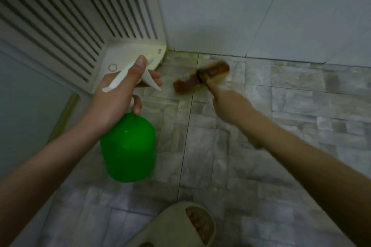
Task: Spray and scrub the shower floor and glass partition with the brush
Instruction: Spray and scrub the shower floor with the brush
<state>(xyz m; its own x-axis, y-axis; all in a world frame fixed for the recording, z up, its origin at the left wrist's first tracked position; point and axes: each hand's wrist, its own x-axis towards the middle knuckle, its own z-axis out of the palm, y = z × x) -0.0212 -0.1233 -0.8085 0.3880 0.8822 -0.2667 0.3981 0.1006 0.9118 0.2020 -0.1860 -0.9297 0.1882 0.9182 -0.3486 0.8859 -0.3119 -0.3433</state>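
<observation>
Grey stone-pattern tiled shower floor point(261, 126), white wall corner.
Left hand point(118, 94) wrapped around white trigger neck of green plastic spray bottle point(128, 146); right hand point(230, 104), blurred, clasps handle of brown wooden scrub brush point(202, 76) pressed onto floor by corner.

Both arms outstretched, left hand point(118, 94) in a closed grip, thumb up; right hand point(230, 104) clenched, blurred.

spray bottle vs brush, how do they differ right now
The green spray bottle is sharp and held off the floor in the left hand. The brown brush is motion-blurred and down at the grey tiled floor near the corner, in the right hand. The bottle is bulky and rounded. The brush is long and narrow. Each is in one hand's grip.
</observation>
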